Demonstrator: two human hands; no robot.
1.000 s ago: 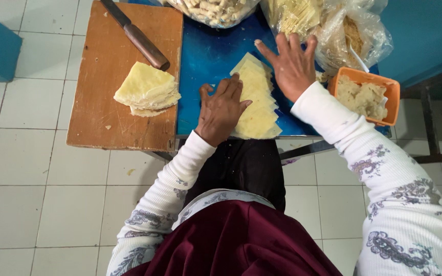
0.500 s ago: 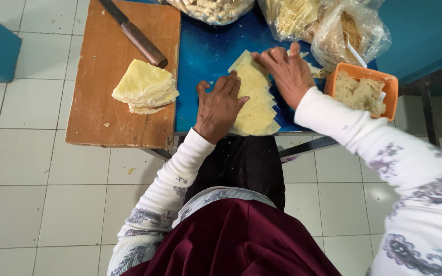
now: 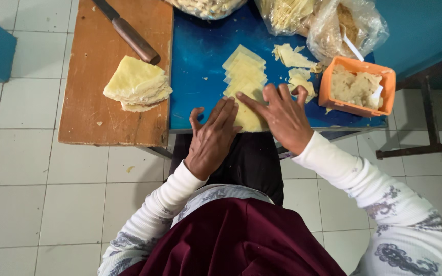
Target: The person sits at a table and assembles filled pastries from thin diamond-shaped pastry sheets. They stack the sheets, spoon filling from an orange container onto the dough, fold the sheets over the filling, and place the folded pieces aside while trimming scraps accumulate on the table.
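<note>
A row of overlapping pale yellow dough wrappers [image 3: 244, 76] lies on the blue table [image 3: 200, 61]. My left hand [image 3: 212, 135] rests flat at the table's near edge, fingertips touching the nearest wrapper. My right hand [image 3: 282, 115] lies beside it, fingers spread, index finger pressing on the same near wrapper. Neither hand grips anything. A separate stack of folded wrappers [image 3: 136, 84] sits on the wooden cutting board [image 3: 93, 107] to the left. An orange tub of pale filling [image 3: 356, 87] stands right of my right hand.
A knife with a brown handle [image 3: 129, 33] lies on the board's far side. Plastic bags of food [image 3: 328, 25] crowd the table's back. Loose wrapper pieces [image 3: 292, 59] lie near the tub. White tiled floor surrounds the table; a dark metal frame [image 3: 425, 117] stands at right.
My right hand pulled back from the far end of the wrapper row to its near end. The left hand slid slightly toward me. More of the wrapper row is now uncovered.
</note>
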